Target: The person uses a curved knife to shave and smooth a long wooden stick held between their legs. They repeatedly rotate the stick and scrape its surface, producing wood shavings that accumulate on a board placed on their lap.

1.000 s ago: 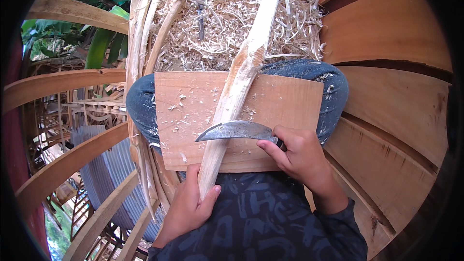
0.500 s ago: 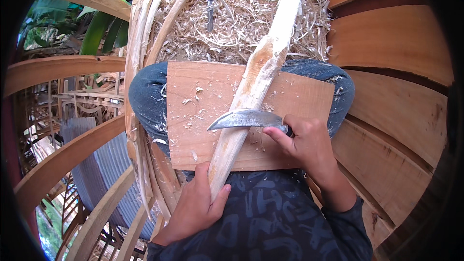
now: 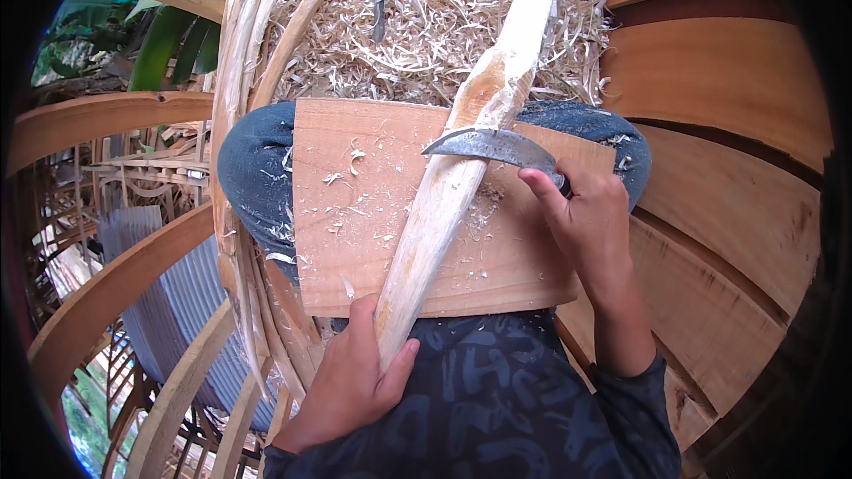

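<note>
Snugly round the knife [image 3: 495,145], right grip [image 3: 589,206]

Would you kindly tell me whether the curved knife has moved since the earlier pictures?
Yes, the curved knife has moved forward, from the middle of the wooden board toward its far edge.
</note>
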The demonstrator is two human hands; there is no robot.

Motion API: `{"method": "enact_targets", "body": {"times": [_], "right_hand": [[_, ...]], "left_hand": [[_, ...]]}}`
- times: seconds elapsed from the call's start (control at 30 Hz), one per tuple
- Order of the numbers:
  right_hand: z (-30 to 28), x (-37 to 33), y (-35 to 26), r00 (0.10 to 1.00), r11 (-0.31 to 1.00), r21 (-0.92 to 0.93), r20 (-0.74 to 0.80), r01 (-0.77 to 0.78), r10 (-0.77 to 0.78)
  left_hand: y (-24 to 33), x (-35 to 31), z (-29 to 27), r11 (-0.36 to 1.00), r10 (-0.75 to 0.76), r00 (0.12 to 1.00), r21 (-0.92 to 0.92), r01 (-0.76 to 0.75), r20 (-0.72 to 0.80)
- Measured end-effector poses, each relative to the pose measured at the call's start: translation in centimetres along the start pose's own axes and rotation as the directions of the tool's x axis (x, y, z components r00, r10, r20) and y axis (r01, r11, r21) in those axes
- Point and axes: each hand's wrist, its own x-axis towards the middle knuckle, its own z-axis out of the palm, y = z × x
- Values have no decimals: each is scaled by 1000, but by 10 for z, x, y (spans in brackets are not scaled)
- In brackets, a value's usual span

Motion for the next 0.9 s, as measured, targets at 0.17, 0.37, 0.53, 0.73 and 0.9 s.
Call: {"method": "enact_targets", "body": {"times": [0.17, 0.37, 0.53, 0.73, 0.9], "right_hand": [[1, -18, -20, 983, 983, 0, -3, 183, -183], [-1, -12, -14, 996, 996, 15, 5, 89, -89], [9, 17, 13, 972, 989, -14, -181, 150, -150], [2, -5, -11, 986, 988, -20, -64, 153, -154], [9, 0, -2, 989, 985, 106, -37, -138, 142]], "left_hand": [[-2, -1, 0, 999, 36, 999, -12, -36, -4], [-3, 5, 1, 988, 146, 989, 38, -147, 32], [-3, 5, -1, 984, 174, 984, 19, -175, 21], [-2, 5, -1, 986, 169, 985, 5, -169, 29], [1, 9, -3, 985, 172, 983, -13, -172, 64]]}}
